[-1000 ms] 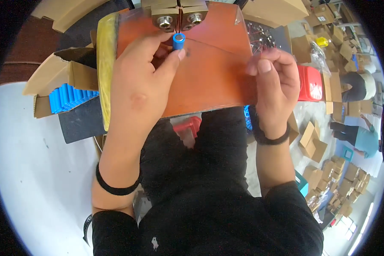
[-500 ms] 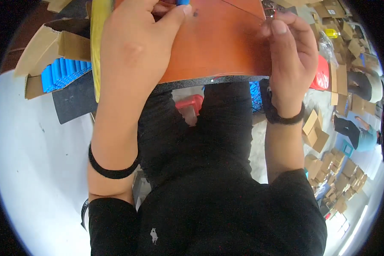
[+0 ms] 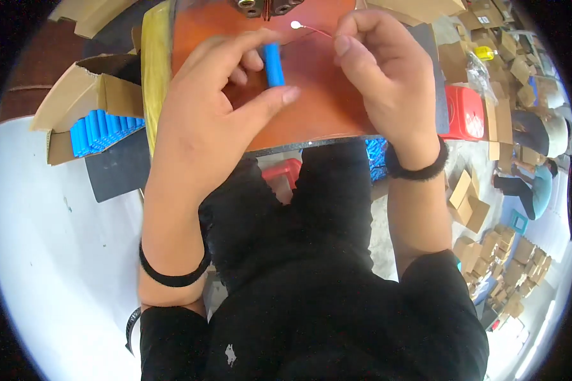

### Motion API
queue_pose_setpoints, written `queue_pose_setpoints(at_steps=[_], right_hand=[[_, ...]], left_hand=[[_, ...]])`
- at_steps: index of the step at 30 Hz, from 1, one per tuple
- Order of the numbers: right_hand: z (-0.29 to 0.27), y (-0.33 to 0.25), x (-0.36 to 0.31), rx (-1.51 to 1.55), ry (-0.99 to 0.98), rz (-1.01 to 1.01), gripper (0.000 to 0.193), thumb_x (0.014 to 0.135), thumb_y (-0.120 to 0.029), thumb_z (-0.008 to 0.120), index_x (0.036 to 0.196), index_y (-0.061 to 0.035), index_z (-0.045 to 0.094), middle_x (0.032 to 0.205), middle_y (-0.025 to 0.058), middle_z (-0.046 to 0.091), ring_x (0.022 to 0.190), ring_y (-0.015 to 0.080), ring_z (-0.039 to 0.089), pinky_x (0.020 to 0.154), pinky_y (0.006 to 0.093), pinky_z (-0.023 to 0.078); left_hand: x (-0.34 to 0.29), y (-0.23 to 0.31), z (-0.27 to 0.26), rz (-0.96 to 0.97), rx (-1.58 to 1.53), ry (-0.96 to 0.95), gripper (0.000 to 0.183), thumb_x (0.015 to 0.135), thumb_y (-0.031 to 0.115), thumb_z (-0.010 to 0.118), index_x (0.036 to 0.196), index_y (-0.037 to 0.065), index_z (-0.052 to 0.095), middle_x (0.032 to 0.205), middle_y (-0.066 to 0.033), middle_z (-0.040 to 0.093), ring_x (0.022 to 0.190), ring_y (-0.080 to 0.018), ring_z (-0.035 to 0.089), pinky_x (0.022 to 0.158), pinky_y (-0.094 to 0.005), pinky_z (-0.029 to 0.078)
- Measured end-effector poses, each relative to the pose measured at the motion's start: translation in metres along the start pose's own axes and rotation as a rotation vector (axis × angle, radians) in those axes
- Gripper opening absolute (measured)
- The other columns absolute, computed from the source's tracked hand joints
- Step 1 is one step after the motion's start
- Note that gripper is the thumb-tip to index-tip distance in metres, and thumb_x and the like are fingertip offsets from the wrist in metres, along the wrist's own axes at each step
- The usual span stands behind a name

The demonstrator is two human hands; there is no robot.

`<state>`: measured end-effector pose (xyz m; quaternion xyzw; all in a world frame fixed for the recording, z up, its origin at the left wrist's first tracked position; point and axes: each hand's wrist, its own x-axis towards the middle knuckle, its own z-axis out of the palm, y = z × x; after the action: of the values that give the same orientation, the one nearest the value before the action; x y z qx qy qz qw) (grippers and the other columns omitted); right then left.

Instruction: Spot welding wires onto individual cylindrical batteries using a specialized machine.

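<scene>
My left hand (image 3: 216, 101) is over the orange work surface (image 3: 311, 95), its thumb and forefinger spread apart around a blue cylindrical battery cell (image 3: 274, 65). The forefinger is slightly blurred at the cell's far end, and the thumb tip is by its near end; no firm grip shows. To the right, my right hand (image 3: 388, 76) pinches a thin red wire (image 3: 318, 30) between thumb and forefinger. From that pinch the wire runs left to a small pale round tab (image 3: 297, 25). Past the cell, at the top edge, is a metal machine head (image 3: 267, 7) with two prongs, partly cut off.
At left, an open cardboard box (image 3: 58, 149) holds several blue cells (image 3: 105, 132). A yellow strip (image 3: 157, 76) borders the work surface. More blue cells (image 3: 376, 159) lie below its right side. A red container (image 3: 464, 113) stands at right. Cartons and another person (image 3: 534, 190) are farther right.
Both hands have come nearer to me and closer together. My left hand's fingers have spread, baring more of the cell. The wire's tab now points left, and the machine head has come into view.
</scene>
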<state>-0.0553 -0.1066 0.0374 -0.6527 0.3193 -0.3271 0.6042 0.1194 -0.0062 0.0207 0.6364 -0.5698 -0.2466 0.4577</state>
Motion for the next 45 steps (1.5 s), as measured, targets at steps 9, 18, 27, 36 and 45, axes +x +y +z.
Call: queue_pose_setpoints(at_steps=[9, 18, 27, 36, 45], right_hand=[[0.005, 0.013, 0.010, 0.054, 0.056, -0.045, 0.004, 0.094, -0.002, 0.056, 0.097, -0.0010, 0.054, 0.083, -0.0025, 0.054, 0.071, 0.0034, 0.048, 0.064, 0.0179, 0.041], [-0.008, 0.016, 0.014, -0.138, -0.037, -0.077, 0.016, 0.093, -0.008, 0.059, 0.106, 0.0002, 0.060, 0.087, 0.0018, 0.061, 0.077, 0.0083, 0.055, 0.072, 0.0209, 0.044], [-0.005, 0.022, 0.034, 0.098, -0.206, -0.293, 0.006, 0.090, -0.006, 0.059, 0.089, 0.0003, 0.058, 0.080, -0.0016, 0.056, 0.071, 0.0056, 0.050, 0.066, 0.0203, 0.043], [0.013, -0.005, 0.019, -0.299, 0.002, -0.111, 0.009, 0.088, -0.007, 0.062, 0.086, 0.0001, 0.057, 0.074, 0.0006, 0.055, 0.067, 0.0075, 0.048, 0.061, 0.0231, 0.042], [0.014, -0.003, 0.020, -0.441, 0.022, -0.209, 0.011, 0.085, -0.008, 0.064, 0.084, 0.0005, 0.057, 0.071, 0.0067, 0.057, 0.062, 0.0132, 0.052, 0.059, 0.0264, 0.044]], left_hand=[[0.004, 0.000, 0.002, 0.278, 0.482, -0.018, 0.034, 0.080, 0.008, 0.071, 0.114, 0.010, 0.069, 0.094, -0.0082, 0.054, 0.090, -0.0247, 0.055, 0.083, -0.0325, 0.047], [0.005, -0.001, -0.004, 0.155, 0.263, 0.057, 0.025, 0.086, 0.015, 0.073, 0.108, 0.004, 0.069, 0.096, -0.0099, 0.068, 0.087, -0.0220, 0.066, 0.080, -0.0313, 0.051], [0.022, -0.017, 0.002, -0.096, -0.074, 0.138, 0.033, 0.088, 0.012, 0.073, 0.116, -0.003, 0.064, 0.101, -0.0073, 0.071, 0.091, -0.0105, 0.065, 0.084, -0.0235, 0.050], [0.021, -0.010, 0.002, -0.145, 0.039, 0.147, 0.032, 0.088, 0.011, 0.073, 0.115, -0.003, 0.066, 0.102, -0.0062, 0.071, 0.093, -0.0096, 0.064, 0.087, -0.0224, 0.048], [0.022, -0.017, 0.003, -0.112, -0.146, 0.149, 0.030, 0.089, 0.007, 0.071, 0.116, -0.003, 0.065, 0.104, -0.0067, 0.070, 0.094, -0.0099, 0.063, 0.088, -0.0222, 0.048]])
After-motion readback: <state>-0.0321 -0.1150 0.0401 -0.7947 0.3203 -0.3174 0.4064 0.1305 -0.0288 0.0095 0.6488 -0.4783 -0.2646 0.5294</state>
